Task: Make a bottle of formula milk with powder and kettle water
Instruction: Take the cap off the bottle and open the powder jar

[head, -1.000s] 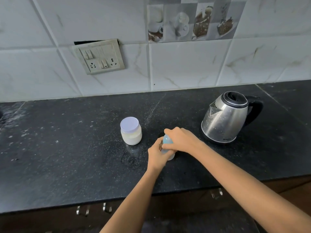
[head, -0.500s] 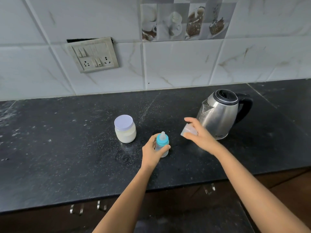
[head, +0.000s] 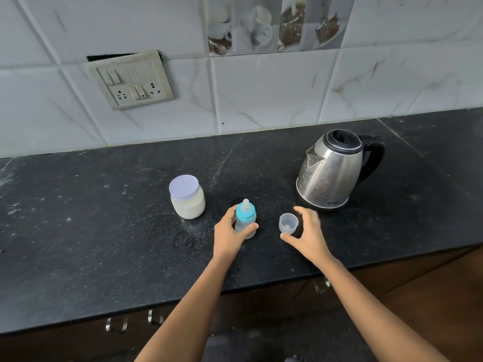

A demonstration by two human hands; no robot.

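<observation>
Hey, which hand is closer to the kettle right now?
Right. The right hand is open around the clear cap, just in front of the kettle. The left hand grips the baby bottle, farther away on the left.

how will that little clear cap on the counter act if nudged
The clear cap looks like thin, empty plastic, so it is probably light and quick to skid on the smooth counter. Standing mouth up on its narrower end, it may tip, then roll in a curve.

Head camera looks down onto the countertop [head: 91, 244]
</observation>
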